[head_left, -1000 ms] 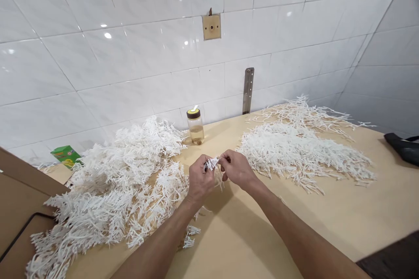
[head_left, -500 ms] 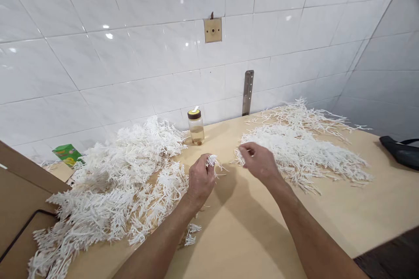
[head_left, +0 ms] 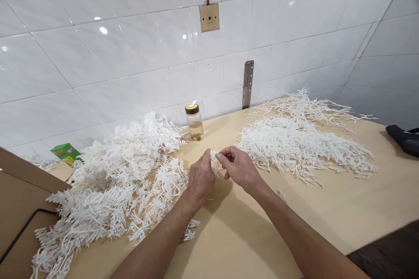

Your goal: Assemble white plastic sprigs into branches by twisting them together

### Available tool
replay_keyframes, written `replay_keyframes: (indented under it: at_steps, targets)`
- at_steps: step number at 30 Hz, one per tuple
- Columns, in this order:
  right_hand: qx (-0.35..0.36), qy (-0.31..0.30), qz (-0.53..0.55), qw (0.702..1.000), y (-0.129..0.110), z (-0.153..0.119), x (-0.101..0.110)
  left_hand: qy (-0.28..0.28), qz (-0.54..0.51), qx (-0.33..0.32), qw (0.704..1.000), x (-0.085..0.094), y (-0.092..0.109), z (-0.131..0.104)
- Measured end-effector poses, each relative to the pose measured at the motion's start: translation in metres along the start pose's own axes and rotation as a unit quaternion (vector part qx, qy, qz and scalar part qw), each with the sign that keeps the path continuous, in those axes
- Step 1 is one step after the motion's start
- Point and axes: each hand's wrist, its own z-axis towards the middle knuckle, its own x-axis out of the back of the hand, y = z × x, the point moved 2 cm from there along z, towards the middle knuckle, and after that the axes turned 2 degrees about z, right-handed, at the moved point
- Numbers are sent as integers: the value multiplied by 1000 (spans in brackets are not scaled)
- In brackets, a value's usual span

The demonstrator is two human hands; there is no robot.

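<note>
Near the middle of the table, my left hand [head_left: 200, 178] is closed on a small white branched piece [head_left: 214, 158]. The fingers of my right hand [head_left: 236, 166] pinch at the same piece from the right, so both hands nearly meet. A big heap of white branched strands [head_left: 124, 161] lies to the left of my left hand. On the right, beyond my right hand, a flatter pile of white strands [head_left: 294, 144] is spread out.
A lidded jar of liquid [head_left: 195, 124] stands near the tiled wall, beside a metal strip [head_left: 248, 85]. Far left are a green box [head_left: 66, 153] and a brown panel [head_left: 29, 183]. A black object [head_left: 404, 140] lies at the right edge of the table [head_left: 330, 209].
My right hand has moved left from the right pile to the white piece in my left hand. The view has shifted slightly.
</note>
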Motion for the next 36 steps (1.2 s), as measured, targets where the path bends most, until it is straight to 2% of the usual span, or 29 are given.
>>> replay_keyframes:
  at_steps: [3, 5, 9, 14, 16, 17, 19, 21, 23, 29, 32, 36]
  targets:
    - [67, 52, -36, 996, -3, -3, 2, 22, 2, 9, 1000, 0, -5, 3]
    - [92, 51, -45, 993, -8, -6, 1, 26, -1, 9, 1000, 1, -6, 3]
    - [71, 0, -48, 996, -13, -7, -5, 14, -12, -7, 1000, 1, 0, -2]
    - [37, 13, -50, 998, -8, 0, -5, -12, -122, -13, 992, 4, 13, -5]
    - [25, 15, -12, 1000, -3, 5, -1, -57, -225, 17, 973, 8, 17, -2]
    - [21, 7, 10, 1000, -1, 7, 2, -96, -292, 40, 951, 11, 19, 1]
    - [17, -17, 53, 998, 3, 12, 6, -170, -442, 83, 877, 18, 20, 6]
    - [19, -39, 81, 996, 7, 14, 8, -205, -546, 145, 799, 24, 17, 12]
    - [26, -55, 87, 994, 10, 15, 9, -202, -581, 191, 765, 28, 12, 16]
    - [52, -77, 37, 995, 11, 14, 8, -184, -585, 260, 746, 23, -1, 18]
    - [73, -37, -38, 996, 8, 14, 11, -157, -580, 282, 748, 23, -4, 18]
    - [156, 27, -154, 975, 3, 12, 14, -133, -571, 302, 752, 22, -5, 17]
